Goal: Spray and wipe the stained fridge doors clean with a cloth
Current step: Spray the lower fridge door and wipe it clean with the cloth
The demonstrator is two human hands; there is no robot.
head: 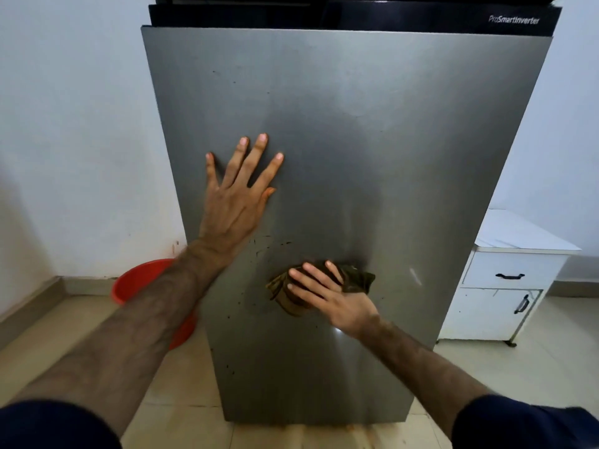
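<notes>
The fridge door (340, 124) feels stiff and slick, so my left hand (238, 202) braces it, fingers spread flat, while my right hand (337, 298) presses the soft cloth (356, 280) against it.

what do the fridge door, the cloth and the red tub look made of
Fridge door: likely brushed steel or a steel-look coating; grey satin sheen, soft reflections.
Cloth: soft woven fabric, matte olive-brown; it folds and bunches under the right hand.
Tub: probably plastic; glossy uniform red.

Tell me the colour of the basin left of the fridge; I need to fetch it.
Red-orange basin, seen in the head view, partly hidden behind the left forearm.
</notes>
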